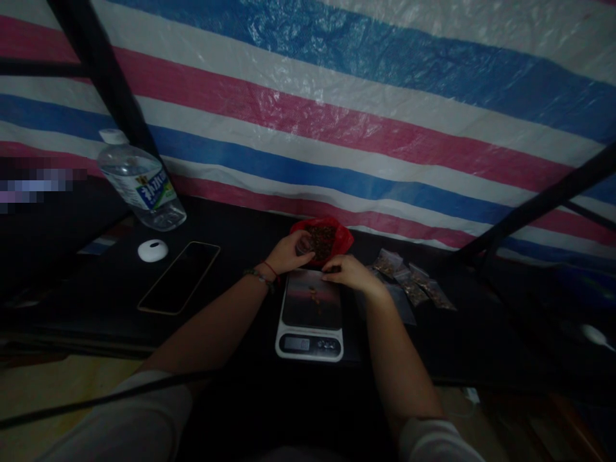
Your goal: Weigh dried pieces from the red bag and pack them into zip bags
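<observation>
A small kitchen scale sits on the dark table in front of me, with a few brown bits on its glossy top. Behind it lies a red plastic bag open on a heap of dark brown pieces. My left hand is curled at the bag's near edge, fingers closed round something small and pale that I cannot name. My right hand rests at the scale's far right corner with fingertips pinched together on something too small to make out.
Several small clear packets filled with brown pieces lie right of the scale. A phone, a white round object and a tilted water bottle are at the left. A striped tarpaulin and black poles back the table.
</observation>
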`<action>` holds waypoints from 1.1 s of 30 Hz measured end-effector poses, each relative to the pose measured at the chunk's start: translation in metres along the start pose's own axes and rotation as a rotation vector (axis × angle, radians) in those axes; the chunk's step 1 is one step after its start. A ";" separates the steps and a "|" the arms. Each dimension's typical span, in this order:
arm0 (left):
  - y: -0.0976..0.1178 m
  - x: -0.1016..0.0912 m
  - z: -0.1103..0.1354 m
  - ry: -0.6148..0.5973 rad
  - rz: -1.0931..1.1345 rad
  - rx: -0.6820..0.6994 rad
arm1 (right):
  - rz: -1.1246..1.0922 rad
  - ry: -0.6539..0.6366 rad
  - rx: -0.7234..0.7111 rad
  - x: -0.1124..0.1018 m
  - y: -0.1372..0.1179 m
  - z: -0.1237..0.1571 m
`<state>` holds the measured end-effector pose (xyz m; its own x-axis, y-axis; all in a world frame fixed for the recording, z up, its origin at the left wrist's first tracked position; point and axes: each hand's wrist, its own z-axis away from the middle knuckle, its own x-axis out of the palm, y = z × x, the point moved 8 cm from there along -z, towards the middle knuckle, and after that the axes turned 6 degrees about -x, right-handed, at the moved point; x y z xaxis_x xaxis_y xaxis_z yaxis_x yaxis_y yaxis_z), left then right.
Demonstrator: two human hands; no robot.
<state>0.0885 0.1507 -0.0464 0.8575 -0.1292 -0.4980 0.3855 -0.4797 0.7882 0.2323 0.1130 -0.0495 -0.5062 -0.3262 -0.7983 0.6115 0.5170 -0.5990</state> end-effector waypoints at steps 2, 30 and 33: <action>-0.001 0.000 0.000 -0.006 -0.009 -0.008 | 0.010 -0.014 -0.001 0.001 -0.002 0.000; 0.001 -0.005 -0.001 0.028 -0.001 0.000 | 0.037 -0.080 -0.208 0.012 -0.062 0.004; 0.000 -0.005 -0.001 0.026 -0.002 -0.013 | 0.052 -0.199 -0.210 0.028 -0.072 0.006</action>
<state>0.0852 0.1523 -0.0434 0.8653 -0.1060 -0.4900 0.3911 -0.4689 0.7920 0.1782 0.0620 -0.0292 -0.3359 -0.4330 -0.8365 0.4841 0.6825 -0.5476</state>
